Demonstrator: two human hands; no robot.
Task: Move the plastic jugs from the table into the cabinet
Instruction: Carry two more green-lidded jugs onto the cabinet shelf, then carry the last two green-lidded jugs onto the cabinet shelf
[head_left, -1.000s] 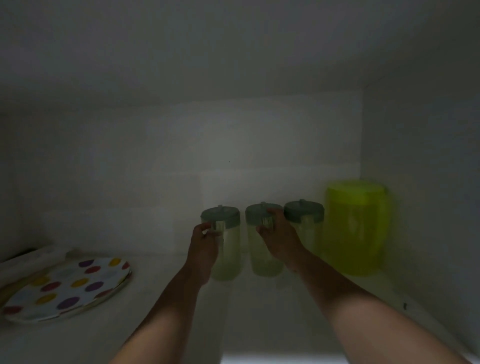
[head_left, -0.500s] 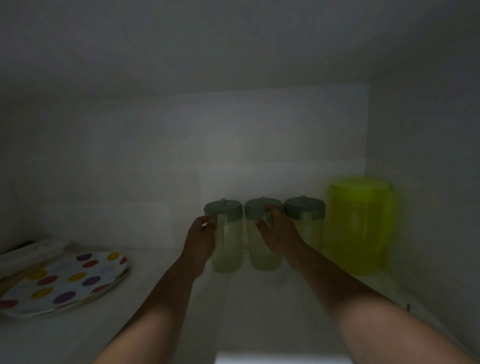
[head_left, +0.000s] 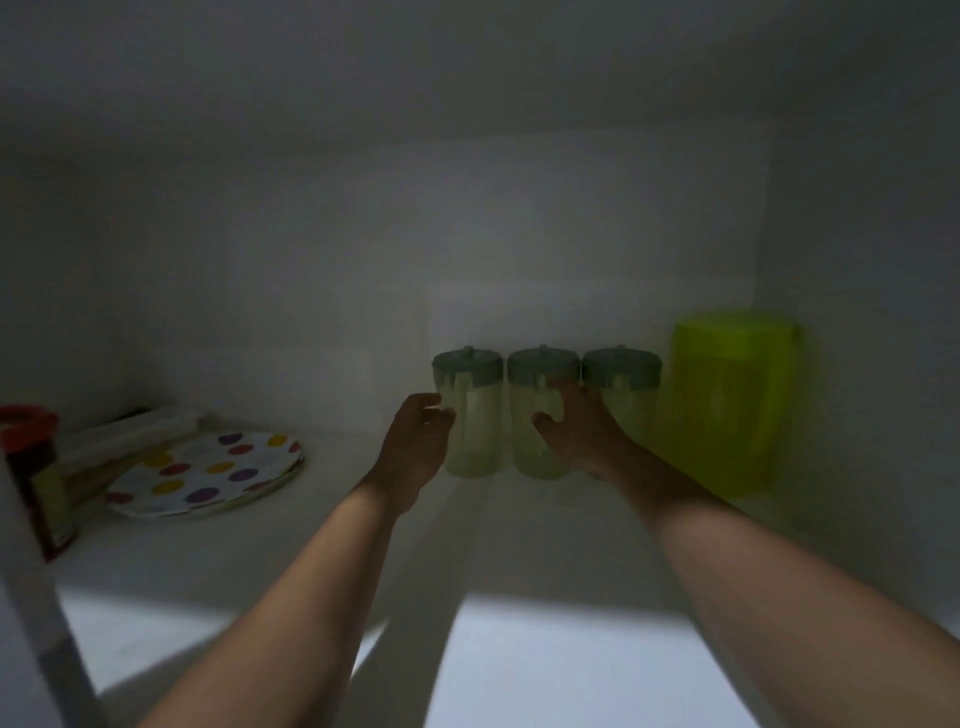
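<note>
reaching into the dim cabinet (head_left: 519, 218), i see three pale plastic jugs with grey-green lids standing upright in a row at the back: the left jug (head_left: 470, 415), the middle jug (head_left: 537, 415) and the right jug (head_left: 626, 400). my left hand (head_left: 415, 447) sits just beside the left jug, fingers loosely curled, gripping nothing i can make out. my right hand (head_left: 582, 431) lies fingers spread against the middle jug. a lime green pitcher (head_left: 727, 405) stands right of them; a polka-dot plate (head_left: 208, 473) lies far left.
</note>
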